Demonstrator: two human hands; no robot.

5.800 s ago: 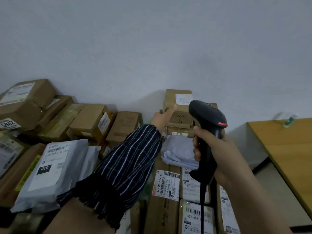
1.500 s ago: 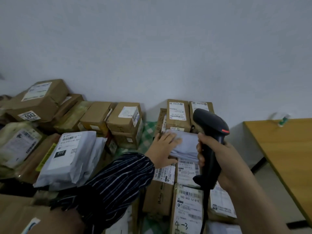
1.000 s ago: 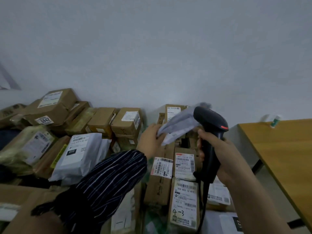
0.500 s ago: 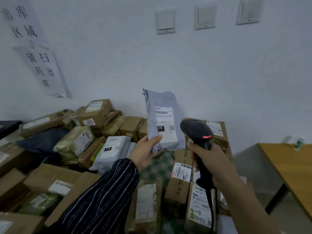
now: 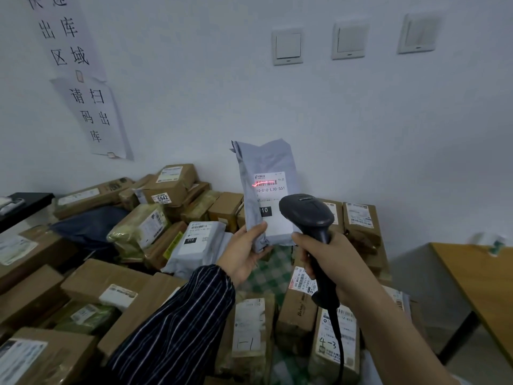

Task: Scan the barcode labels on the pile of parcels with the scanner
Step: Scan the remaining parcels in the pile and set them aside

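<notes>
My left hand [image 5: 244, 252] grips the bottom edge of a grey plastic mailer bag [image 5: 263, 165] and holds it upright above the pile. Its white label [image 5: 269, 187] faces me, and a red scan line lies across the barcode. My right hand [image 5: 330, 259] is wrapped around the handle of the black corded scanner [image 5: 308, 215], whose head points at the label from just below and to the right. The scanner head covers the label's lower right part.
A pile of brown cardboard parcels [image 5: 172, 187] and another grey mailer [image 5: 197, 240] spreads below and to the left. Labelled boxes [image 5: 337, 334] lie under my right arm. A wooden table [image 5: 480, 276] stands at the right. Paper signs [image 5: 91, 118] and wall switches [image 5: 287, 45] hang on the wall.
My left hand picked the grey mailer off the pile and raised it upright, label towards me. The scanner has come closer to the label, and the red scan line now shows on the barcode.
</notes>
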